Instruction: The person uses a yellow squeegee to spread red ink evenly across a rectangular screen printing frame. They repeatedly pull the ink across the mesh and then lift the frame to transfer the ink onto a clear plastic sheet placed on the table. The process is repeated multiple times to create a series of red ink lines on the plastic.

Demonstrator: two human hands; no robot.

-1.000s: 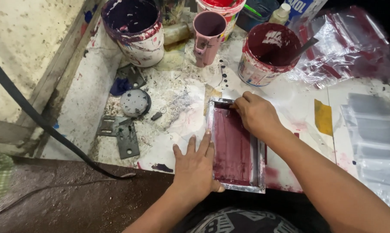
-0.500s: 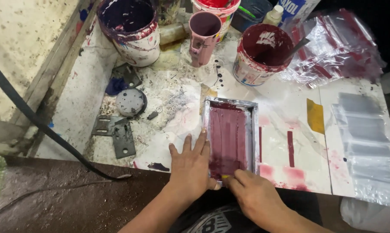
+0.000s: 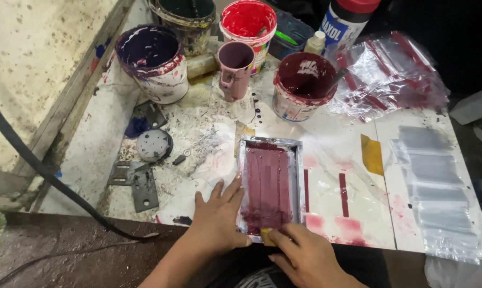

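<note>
Your right hand (image 3: 307, 256) is cut off at the lower edge of the view, so you see only its back and knuckles. The fingers curl down over a small yellowish tool (image 3: 267, 236) at the near end of the frame, and most of this tool is hidden under them; what kind of tool it is cannot be told. The grip is closed on it.

Your left hand (image 3: 218, 221) lies flat and open, palm down, fingers spread. It holds nothing; the fingertips press on the left edge of the small metal screen frame (image 3: 270, 186), and the thumb lies along its near left corner. The forearm comes from below and leaves the view.

The frame lies on the stained white table (image 3: 326, 133), near its front edge, and its mesh is covered with dark maroon ink. Just right of it, two thin maroon stripes (image 3: 343, 186) are printed on the table.

Behind the frame stands an open maroon paint can (image 3: 303, 85) with a stick in it, half hidden by the rim. A pile of clear plastic bags (image 3: 390, 80) beside it is blurred. More bags (image 3: 438, 186) lie at the right, partly out of view.
</note>
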